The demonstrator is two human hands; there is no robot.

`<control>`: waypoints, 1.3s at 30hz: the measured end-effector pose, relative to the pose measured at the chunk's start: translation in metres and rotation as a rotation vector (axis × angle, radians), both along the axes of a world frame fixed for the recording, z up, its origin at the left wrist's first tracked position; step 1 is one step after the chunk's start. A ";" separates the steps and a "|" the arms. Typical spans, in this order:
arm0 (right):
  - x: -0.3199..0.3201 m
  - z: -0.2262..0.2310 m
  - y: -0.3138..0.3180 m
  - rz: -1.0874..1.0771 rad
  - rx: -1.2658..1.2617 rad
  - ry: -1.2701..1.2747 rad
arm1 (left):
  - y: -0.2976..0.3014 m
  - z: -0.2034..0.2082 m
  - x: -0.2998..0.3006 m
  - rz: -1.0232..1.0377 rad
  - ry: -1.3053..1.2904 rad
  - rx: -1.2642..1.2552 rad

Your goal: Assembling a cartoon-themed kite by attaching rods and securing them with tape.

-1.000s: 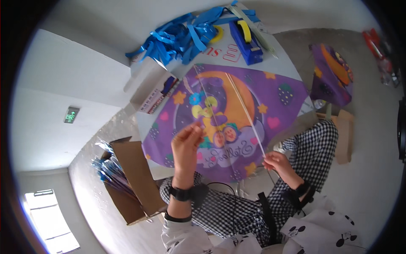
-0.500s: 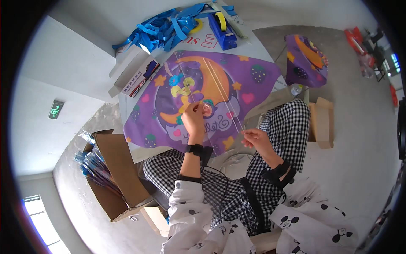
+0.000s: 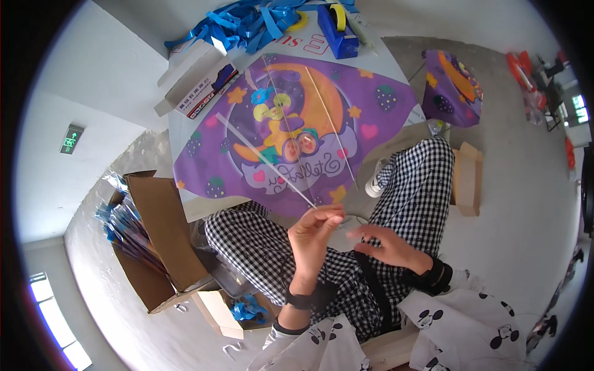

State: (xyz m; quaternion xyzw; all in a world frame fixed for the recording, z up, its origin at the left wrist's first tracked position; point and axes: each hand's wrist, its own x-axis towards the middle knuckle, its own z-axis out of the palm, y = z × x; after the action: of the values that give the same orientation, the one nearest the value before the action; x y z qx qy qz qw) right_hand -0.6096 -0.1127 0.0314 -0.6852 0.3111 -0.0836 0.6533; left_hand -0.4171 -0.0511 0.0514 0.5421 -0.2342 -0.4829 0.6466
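Between the thumb and fingers of my left hand (image 3: 314,238), one end of a thin white rod (image 3: 267,162) is pinched. It slants up and left across a purple printed kite (image 3: 204,154) with moon, bear and star pictures. My right hand (image 3: 388,246) is just to the right, fingers apart and slightly blurred, with nothing visible in it. A second thin rod (image 3: 331,123) lies over the right half of the kite. Another thin line runs down the kite's middle; whether it is a rod or a seam I cannot tell.
Beyond the kite on the board (image 3: 192,210) lie blue ribbons (image 3: 247,25), a blue tape dispenser (image 3: 339,34) and an opened small box (image 3: 198,80). Cartons (image 3: 164,229) with packed items stand at left. Another purple kite piece (image 3: 453,89) is at far right.
My left hand has moved down from the kite's middle and now holds a rod's end. My right hand has come off the rods and lowered; one rod stays on the kite.
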 end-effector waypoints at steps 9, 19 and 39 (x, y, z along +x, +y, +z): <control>0.077 0.095 -0.047 -0.306 0.069 -0.580 | -0.003 0.021 -0.030 -0.286 -0.449 -0.071; 0.039 0.171 -0.051 0.049 -0.847 -0.200 | 0.034 0.013 0.017 0.246 0.585 -0.528; 0.045 0.122 -0.010 0.000 -0.688 0.012 | 0.031 0.030 0.001 0.457 0.377 -0.396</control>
State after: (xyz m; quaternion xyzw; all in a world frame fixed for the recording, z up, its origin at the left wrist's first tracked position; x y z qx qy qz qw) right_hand -0.5641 -0.1225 0.1534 -0.8659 0.2685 -0.1793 0.3820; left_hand -0.4162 -0.0199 0.0815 0.3461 -0.0727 -0.3627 0.8622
